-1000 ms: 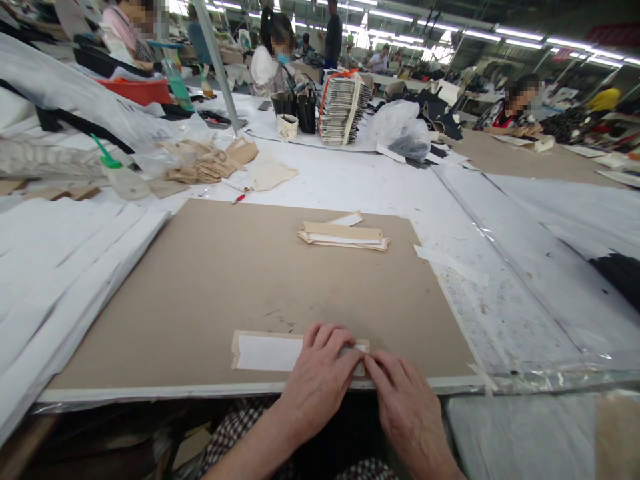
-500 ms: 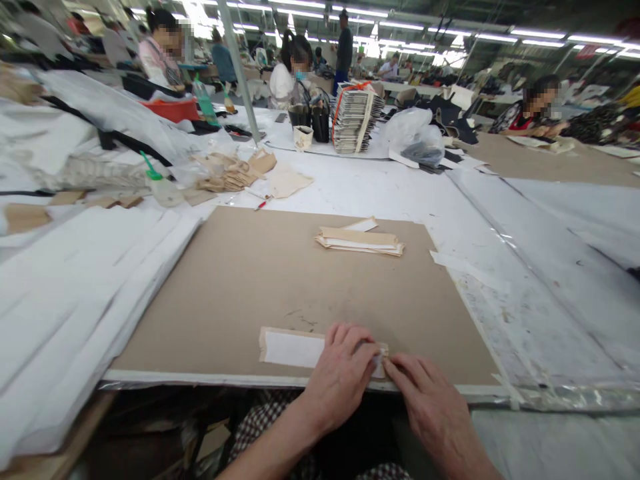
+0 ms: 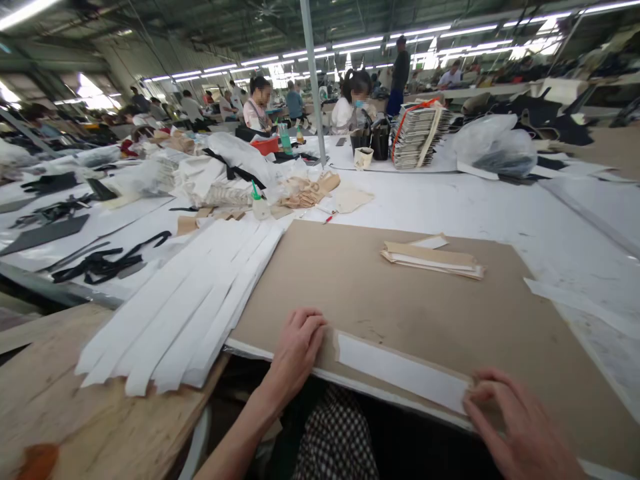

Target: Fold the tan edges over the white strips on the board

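Note:
A long strip (image 3: pixel 403 370) with a white face and tan edges lies flat near the front edge of a brown board (image 3: pixel 350 287). At its right end is my right hand (image 3: pixel 510 417), with thumb and bent forefinger closed on the end. My left hand (image 3: pixel 300 340) rests on the board just beyond the strip's left end, its fingers loosely bent and holding nothing I can see. Farther back on the board lies a small pile of similar tan and white strips (image 3: pixel 433 259).
Long white strips (image 3: pixel 185 300) fan out left of the board, overhanging a wooden surface (image 3: pixel 65 393). Behind stand a green-capped bottle (image 3: pixel 260 205), tan pieces (image 3: pixel 307 190), a tied stack (image 3: pixel 420 137) and a plastic bag (image 3: pixel 495 143). A metal post (image 3: pixel 314 87) rises at the far side. Several people sit beyond.
The view has swung left. My left hand has come off the strip's right part and moved left past its left end. The right hand stays at the right end; the strip now lies more slanted in view.

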The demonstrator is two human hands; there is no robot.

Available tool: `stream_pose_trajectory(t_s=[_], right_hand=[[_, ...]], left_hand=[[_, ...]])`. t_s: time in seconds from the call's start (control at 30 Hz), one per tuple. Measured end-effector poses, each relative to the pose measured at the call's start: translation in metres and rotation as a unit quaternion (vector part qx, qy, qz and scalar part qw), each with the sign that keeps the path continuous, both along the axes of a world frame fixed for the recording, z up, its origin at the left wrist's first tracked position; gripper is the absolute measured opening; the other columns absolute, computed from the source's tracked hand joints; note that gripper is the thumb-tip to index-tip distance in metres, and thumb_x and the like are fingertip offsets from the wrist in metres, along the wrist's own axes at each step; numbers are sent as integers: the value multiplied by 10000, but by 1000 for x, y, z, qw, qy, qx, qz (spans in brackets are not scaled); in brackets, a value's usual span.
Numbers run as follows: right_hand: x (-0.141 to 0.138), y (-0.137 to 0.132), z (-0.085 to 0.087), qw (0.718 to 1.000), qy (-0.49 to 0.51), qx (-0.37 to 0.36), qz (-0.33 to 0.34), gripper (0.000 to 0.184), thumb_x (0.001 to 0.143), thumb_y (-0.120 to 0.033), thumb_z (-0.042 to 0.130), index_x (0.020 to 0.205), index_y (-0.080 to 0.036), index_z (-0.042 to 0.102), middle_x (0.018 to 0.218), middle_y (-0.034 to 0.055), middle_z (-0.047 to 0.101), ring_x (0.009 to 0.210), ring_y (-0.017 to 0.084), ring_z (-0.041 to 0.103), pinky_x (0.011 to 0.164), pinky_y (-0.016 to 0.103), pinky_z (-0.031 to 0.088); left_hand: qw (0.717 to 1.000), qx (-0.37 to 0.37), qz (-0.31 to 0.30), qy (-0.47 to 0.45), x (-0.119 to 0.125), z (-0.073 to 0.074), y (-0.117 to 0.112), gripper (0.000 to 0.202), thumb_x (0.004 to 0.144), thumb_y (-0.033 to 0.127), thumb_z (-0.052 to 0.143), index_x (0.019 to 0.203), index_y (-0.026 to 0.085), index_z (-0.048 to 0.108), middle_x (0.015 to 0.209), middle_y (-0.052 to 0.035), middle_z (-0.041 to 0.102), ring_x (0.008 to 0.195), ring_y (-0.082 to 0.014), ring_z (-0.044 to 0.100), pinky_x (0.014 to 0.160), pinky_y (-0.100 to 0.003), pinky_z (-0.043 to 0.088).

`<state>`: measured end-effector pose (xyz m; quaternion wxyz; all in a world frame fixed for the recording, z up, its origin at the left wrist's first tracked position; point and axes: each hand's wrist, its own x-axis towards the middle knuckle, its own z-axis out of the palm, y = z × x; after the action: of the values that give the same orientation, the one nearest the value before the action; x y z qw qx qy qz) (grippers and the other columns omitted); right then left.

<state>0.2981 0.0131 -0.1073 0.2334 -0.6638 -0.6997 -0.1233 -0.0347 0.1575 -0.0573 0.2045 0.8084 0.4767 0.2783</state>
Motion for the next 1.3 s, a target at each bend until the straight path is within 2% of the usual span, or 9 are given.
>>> stream_pose_trajectory(t_s=[0.1,0.2,0.47,0.6,0.73,0.9,1.0,1.17,1.3], right_hand=[[-10,4,4,1000,3,20,-13,274,966,-379,359,957,-206,572,1052,116,617,929,273,596,767,405,417],[-32,12,14,998,-16,53,25,262,943,-256,374,1104,-202,574,1037,98,645,909,264,604,783,411,406],[-90,41,21,993,12,50,104,233,920,-155,423,1056,-215,602,998,58,678,879,230,607,851,417,386],[-124,50,15,983,77,6,166,255,936,-125,393,1087,-180,591,1015,77,651,910,207,594,837,344,444],[-146,58,8,981,98,-14,168,281,930,-86,373,1094,-162,587,1046,89,632,932,210,589,844,342,474],[-147,64,8,978,125,-31,166,285,923,-80,384,1096,-169,592,1063,90,630,969,223,585,870,374,496],[-142,67,9,974,136,-34,178,299,915,-73,398,1119,-176,590,1091,88,629,990,219,584,877,379,507],[-133,70,3,968,138,-51,204,322,917,-72,402,1155,-195,580,1141,81,620,1022,214,580,872,370,521],[-128,71,2,963,142,-74,215,310,930,-87,415,1172,-198,574,1153,76,619,1017,219,577,864,380,522]], left_hand=[[999,-3,-17,37,-11,-4,-4,205,981,216,429,996,195,633,1075,-66,587,1045,-209,518,944,-405,452],[998,4,-30,57,-9,-7,-10,188,973,224,452,993,203,638,1090,-60,591,1056,-214,520,954,-422,443],[997,27,-33,71,7,-12,-7,208,957,207,487,1120,217,616,1146,-68,592,1091,-227,502,972,-447,423],[997,18,-38,63,11,-14,-2,120,919,198,559,1006,207,640,1140,-68,597,1106,-237,501,969,-446,415],[999,-34,-28,32,13,-10,2,60,875,154,596,874,197,638,1125,-57,606,1119,-236,508,981,-450,397],[994,-97,-37,-43,16,-1,5,67,862,155,572,842,190,626,1104,-54,612,1081,-208,535,964,-390,420],[983,-168,-41,-69,18,3,6,83,883,217,551,855,186,623,915,-26,632,893,-175,573,799,-295,473],[948,-291,-34,-127,14,3,4,301,970,349,443,1209,192,532,756,24,603,614,-118,532,574,-229,441],[958,-249,-92,-113,6,-3,0,480,926,176,483,1393,211,381,948,-19,666,790,-141,606,739,-269,502]])
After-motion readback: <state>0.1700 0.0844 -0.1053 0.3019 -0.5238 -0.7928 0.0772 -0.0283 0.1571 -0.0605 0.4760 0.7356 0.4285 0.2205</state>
